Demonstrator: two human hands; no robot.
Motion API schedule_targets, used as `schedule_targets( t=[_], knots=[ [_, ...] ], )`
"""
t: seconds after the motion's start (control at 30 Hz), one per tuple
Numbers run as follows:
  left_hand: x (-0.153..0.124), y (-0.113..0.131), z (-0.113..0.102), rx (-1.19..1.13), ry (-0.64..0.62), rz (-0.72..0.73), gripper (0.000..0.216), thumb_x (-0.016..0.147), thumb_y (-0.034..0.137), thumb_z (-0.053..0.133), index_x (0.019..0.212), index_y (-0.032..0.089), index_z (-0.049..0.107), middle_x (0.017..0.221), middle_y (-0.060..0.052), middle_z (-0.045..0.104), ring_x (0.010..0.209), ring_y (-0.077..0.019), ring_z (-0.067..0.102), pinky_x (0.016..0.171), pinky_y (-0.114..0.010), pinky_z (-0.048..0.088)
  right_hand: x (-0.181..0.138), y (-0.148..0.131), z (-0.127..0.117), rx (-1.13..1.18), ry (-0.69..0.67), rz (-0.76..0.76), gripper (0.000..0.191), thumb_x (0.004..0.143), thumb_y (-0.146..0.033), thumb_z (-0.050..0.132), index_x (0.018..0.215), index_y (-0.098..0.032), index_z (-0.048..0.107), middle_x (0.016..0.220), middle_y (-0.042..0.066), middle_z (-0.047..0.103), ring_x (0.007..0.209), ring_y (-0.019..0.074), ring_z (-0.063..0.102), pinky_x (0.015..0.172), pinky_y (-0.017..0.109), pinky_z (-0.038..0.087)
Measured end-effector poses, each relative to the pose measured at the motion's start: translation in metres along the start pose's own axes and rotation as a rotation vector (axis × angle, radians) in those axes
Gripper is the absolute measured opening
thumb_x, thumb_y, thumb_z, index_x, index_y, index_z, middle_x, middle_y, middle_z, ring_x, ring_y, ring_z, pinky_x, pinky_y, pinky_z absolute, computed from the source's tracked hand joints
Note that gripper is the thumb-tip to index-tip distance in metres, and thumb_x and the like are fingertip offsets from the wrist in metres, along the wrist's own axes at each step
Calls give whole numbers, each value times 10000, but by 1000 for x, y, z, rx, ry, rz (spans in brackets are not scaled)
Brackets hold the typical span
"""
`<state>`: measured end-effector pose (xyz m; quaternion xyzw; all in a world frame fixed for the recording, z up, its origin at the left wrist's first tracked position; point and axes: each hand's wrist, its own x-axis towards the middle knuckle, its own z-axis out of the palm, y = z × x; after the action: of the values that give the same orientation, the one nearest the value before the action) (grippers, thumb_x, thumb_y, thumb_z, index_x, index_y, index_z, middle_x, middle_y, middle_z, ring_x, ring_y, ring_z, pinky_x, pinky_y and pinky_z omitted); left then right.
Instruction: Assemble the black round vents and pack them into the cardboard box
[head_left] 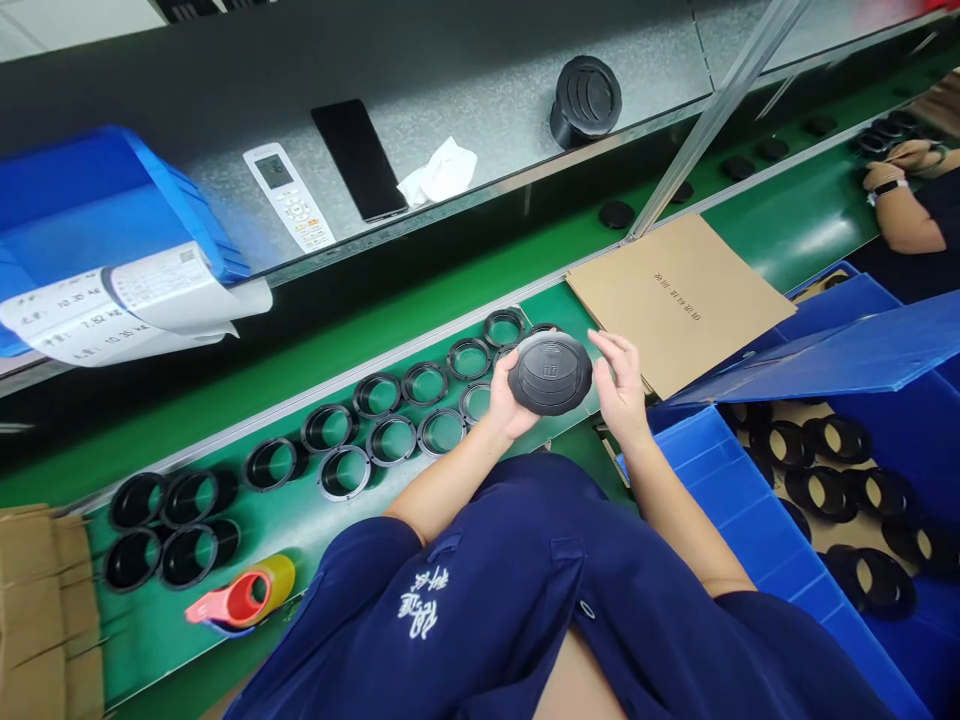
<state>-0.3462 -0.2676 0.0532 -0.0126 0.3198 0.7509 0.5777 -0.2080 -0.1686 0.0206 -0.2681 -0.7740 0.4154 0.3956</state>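
Observation:
A round black plastic vent cover (551, 372) is held above the green bench. My left hand (511, 398) cups it from the left and below, fingers wrapped on its rim. On the cover's right edge my right hand (619, 385) rests with its fingers spread and curved against the rim. Several black plastic rings (390, 420) lie in two rows on the green mat just left of the hands.
A blue crate (757, 540) at right holds several black rings on cardboard. A cardboard sheet (679, 300) lies behind the hands. The shelf carries a remote (289, 195), a phone (358, 158), a black vent (586, 100) and a blue bin (90, 215). A tape dispenser (240, 598) lies at the near left. Another person's arm (904, 205) is at far right.

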Motion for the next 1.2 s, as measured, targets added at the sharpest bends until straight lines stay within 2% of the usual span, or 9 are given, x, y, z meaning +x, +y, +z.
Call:
schedule_targets(
  t=[0.13,0.2,0.3,0.43,0.57,0.87,1.07,1.2],
  knots=[
    [-3,3,0,-17,35,-66,503,971,517,492,1229,145,714,1177,-111,770,1215,-309,672,1109,-459,486,7,6,1,-136,-121,-178,440,1044,-551,425,1232,-344,765,1487,66,491,1438,321,365,1254,598,309],
    [-4,4,-2,-10,60,-72,477,978,515,502,1171,141,727,1144,-121,777,1235,-325,666,1123,-475,481,10,10,5,-179,-154,-190,485,1048,-580,381,1218,-348,771,1520,49,472,1469,334,304,1260,616,282],
    [-3,5,-4,10,60,-74,471,979,509,517,1191,142,722,1154,-133,774,1260,-352,655,1132,-518,472,14,10,10,-144,-188,-173,548,1064,-588,317,1166,-315,781,1524,49,484,1487,326,288,1265,608,277],
    [1,7,-5,-4,22,-59,540,996,557,486,1265,142,703,1181,-143,767,1239,-369,666,1124,-555,474,20,6,10,4,-194,-66,600,1080,-590,257,1132,-284,771,1509,61,503,1455,287,394,1251,550,335],
    [4,12,-3,-27,33,-110,613,978,637,486,1326,169,675,1214,-160,754,1201,-389,685,1081,-599,492,20,10,9,83,-86,70,598,1086,-592,249,1127,-254,742,1425,101,543,1392,265,497,1213,515,400],
    [10,12,-5,-27,51,-121,613,997,647,434,1265,160,695,1164,-171,767,1157,-375,708,1056,-582,511,12,19,13,108,-63,133,553,1083,-591,295,1120,-242,723,1364,115,580,1340,253,549,1198,509,432],
    [11,12,-9,-49,70,-126,610,980,640,484,1283,149,684,1208,-183,753,1170,-386,701,1067,-588,501,13,21,16,193,-66,165,514,1069,-594,355,1108,-244,730,1349,111,591,1346,256,552,1174,504,467],
    [14,15,-12,-51,77,-140,595,978,640,488,1233,146,698,1178,-174,762,1166,-379,702,1063,-577,510,11,24,22,154,-106,150,588,1089,-571,231,1260,-253,695,1404,127,551,1397,250,513,1117,463,527]
  ],
)
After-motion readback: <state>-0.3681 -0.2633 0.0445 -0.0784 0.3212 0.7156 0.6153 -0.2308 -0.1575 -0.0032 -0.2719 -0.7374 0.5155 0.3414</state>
